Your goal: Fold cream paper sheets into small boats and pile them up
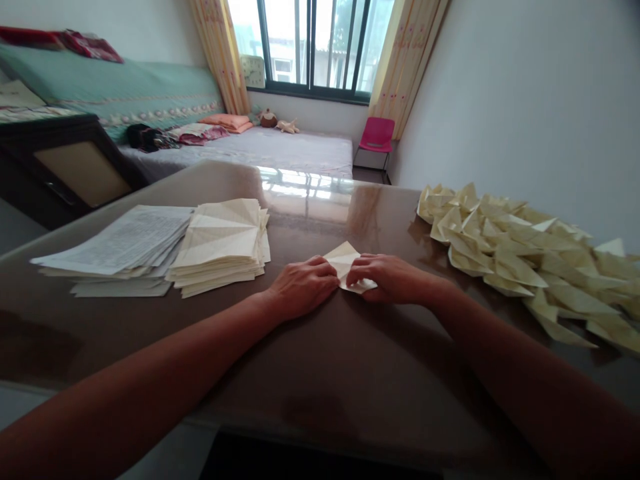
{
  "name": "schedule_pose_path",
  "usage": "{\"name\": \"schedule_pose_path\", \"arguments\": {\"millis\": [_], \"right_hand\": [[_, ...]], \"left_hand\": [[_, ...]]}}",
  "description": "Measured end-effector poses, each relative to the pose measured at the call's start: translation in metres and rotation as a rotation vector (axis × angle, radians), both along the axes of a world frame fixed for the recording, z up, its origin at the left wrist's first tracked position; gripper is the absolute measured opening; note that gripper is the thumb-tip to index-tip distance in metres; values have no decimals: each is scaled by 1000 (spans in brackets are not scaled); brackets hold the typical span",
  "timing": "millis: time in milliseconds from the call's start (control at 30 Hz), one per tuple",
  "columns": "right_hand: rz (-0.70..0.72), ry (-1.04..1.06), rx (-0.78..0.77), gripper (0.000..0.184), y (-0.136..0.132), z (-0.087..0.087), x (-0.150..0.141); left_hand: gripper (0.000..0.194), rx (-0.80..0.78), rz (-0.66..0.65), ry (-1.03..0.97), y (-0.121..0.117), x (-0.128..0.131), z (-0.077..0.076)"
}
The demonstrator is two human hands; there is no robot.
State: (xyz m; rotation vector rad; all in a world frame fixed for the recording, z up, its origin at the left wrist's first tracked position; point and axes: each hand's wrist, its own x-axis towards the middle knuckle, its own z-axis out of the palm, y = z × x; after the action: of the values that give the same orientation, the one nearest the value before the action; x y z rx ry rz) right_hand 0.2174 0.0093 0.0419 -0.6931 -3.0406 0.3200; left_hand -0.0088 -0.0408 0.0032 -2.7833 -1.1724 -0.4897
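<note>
A cream sheet of folded paper point(344, 260) lies on the glossy brown table point(320, 360) at its middle. My left hand point(303, 287) presses on the paper's left edge with fingers curled down. My right hand point(390, 277) holds the right side, fingers closed on a fold. Part of the paper is hidden under both hands.
A stack of creased cream sheets point(220, 247) and a stack of printed pages point(120, 250) lie at the left. A heap of several folded paper pieces point(525, 260) covers the right side by the wall. Behind the table are a bed point(260, 147), a pink chair point(376, 137) and a window.
</note>
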Motion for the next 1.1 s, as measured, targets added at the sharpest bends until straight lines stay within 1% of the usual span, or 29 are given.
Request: {"name": "schedule_pose_path", "arguments": {"millis": [100,167,233,333,433,533,633,800,933,1100], "right_hand": [[3,50,-85,27,7,0,6],[3,92,-140,21,10,0,7],[-9,139,-199,22,12,-2,8],[-100,162,-256,32,14,-7,7],[-221,112,-265,37,16,-12,6],[-312,101,-226,38,18,-16,4],[-397,84,-155,36,18,-19,1],[-530,-50,11,31,11,-24,-5],[-538,-126,113,32,8,-26,-8],[-532,-154,168,33,7,-27,-9]], "left_hand": [[31,-24,-71,-12,2,-4,0],[32,-41,-91,-8,2,-7,1],[33,-56,-97,-1,3,-9,1],[33,-59,-102,8,2,-11,1],[32,-51,-108,11,2,-11,1],[31,-53,-106,21,2,-11,1],[31,-55,-101,31,2,-11,0],[29,-46,-105,37,1,-11,0],[29,-38,-96,37,0,-11,0],[30,-40,-85,34,1,-11,-1]]}}
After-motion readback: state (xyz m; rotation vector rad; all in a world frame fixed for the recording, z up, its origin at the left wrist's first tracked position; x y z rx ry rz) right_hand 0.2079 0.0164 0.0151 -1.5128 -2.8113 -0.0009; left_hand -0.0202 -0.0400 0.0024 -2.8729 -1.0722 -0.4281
